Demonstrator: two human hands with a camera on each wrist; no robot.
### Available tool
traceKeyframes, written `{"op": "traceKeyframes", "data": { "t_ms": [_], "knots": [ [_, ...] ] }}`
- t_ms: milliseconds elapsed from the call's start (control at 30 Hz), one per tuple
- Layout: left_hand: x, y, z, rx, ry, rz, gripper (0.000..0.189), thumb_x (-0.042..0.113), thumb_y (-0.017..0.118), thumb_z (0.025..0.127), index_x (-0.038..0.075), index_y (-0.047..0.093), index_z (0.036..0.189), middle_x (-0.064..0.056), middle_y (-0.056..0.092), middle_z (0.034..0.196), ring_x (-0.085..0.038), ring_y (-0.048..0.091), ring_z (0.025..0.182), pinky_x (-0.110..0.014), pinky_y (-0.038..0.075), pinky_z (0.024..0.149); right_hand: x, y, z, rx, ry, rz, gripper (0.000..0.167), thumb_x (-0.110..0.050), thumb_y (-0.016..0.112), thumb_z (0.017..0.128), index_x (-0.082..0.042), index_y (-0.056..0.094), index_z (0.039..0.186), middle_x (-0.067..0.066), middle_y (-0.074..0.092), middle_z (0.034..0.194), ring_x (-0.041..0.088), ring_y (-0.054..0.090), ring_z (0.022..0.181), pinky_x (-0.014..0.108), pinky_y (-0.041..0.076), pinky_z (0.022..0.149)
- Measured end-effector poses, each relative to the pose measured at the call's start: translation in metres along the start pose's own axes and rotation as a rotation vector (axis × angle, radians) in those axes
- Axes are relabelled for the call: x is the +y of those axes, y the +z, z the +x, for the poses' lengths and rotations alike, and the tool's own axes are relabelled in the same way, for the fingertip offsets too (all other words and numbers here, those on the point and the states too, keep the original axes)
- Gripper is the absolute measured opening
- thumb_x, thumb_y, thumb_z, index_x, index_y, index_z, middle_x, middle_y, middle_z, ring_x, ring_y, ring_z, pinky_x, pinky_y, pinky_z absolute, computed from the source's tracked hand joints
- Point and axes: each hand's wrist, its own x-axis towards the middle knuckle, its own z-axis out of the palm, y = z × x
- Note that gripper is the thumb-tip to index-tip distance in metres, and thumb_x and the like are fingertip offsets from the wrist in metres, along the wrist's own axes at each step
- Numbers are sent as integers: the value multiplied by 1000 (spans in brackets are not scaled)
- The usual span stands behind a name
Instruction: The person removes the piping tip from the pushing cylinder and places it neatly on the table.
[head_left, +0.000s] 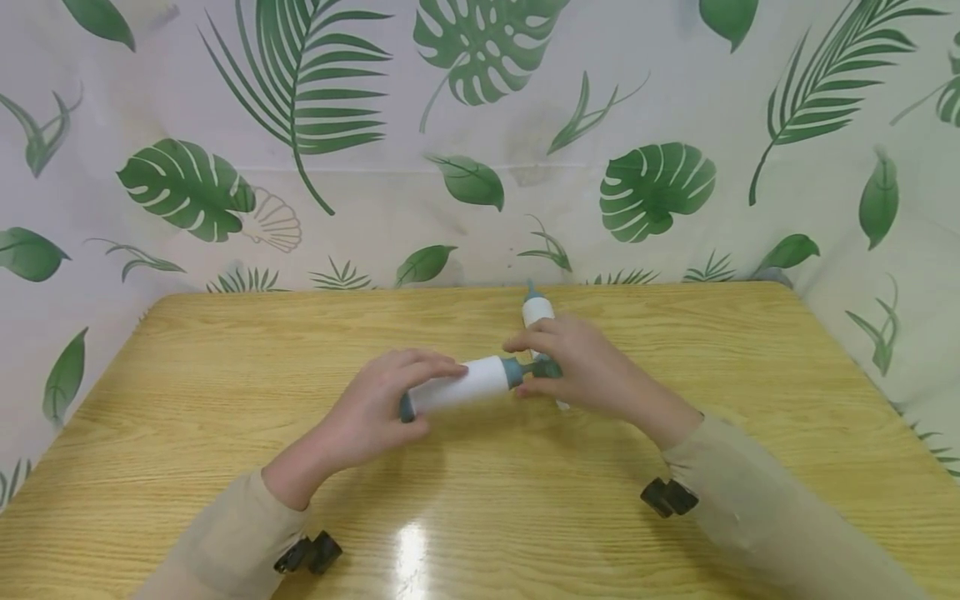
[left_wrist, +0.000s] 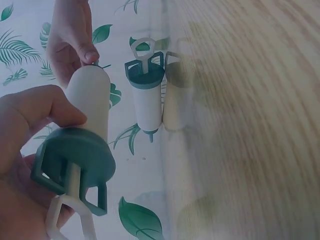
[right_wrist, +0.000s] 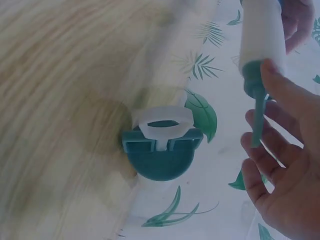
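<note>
My left hand [head_left: 367,408] grips a large white syringe [head_left: 472,383] by the rear of its barrel, above the table. It has a teal collar [right_wrist: 253,75], a thin teal nozzle [right_wrist: 258,115], a teal flange [left_wrist: 75,150] and a white ring plunger [left_wrist: 72,200]. The nozzle points right, towards my right hand [head_left: 588,362], whose spread fingers are around it. In the right wrist view the thumb [right_wrist: 277,80] is at the collar and the other fingers stand apart from the nozzle. A second, matching syringe [head_left: 537,310] lies behind the right hand, partly hidden.
The wooden table [head_left: 225,350] ends at a leaf-printed cloth [head_left: 360,183] along the back. The second syringe's nozzle points towards that back edge, and its ring handle [left_wrist: 143,47] faces the near side.
</note>
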Motion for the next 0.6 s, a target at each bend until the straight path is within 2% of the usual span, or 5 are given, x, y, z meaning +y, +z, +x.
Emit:
{"op": "traceKeyframes", "data": {
  "t_ms": [67,133,300,433,600],
  "knots": [
    [-1,0,-1,-6,26,-8,61,-4,72,70,19,62,126,1,58,127,-21,52,115,-43,44,90,0,2,-2,-39,-6,9,46,-28,82,74,-9,68,114,3,68,105,21,62,90,39,49,76],
    [-1,0,-1,-10,50,-7,62,-4,72,70,19,62,126,1,57,127,-21,51,116,-44,44,91,0,4,-4,-78,8,68,44,-27,79,78,-9,67,116,1,68,105,18,62,91,40,51,79],
    [0,0,0,-20,74,14,64,-4,72,69,16,60,128,-1,57,128,-20,51,116,-43,45,91,-3,8,-15,-104,100,245,41,-22,72,85,-4,63,121,2,66,107,13,62,93,36,52,81],
    [1,2,2,-29,95,44,66,-2,74,67,14,57,130,-1,58,127,-20,54,113,-41,47,90,-6,10,-21,-89,136,271,38,-21,69,87,-4,62,119,1,66,104,10,61,89,31,52,77],
    [0,6,4,-44,135,97,63,7,77,71,15,56,130,-1,59,124,-19,57,106,-37,49,86,-10,12,-25,-90,162,275,30,-23,66,90,-5,63,113,-3,65,95,9,56,78,28,50,68]
  ]
}}
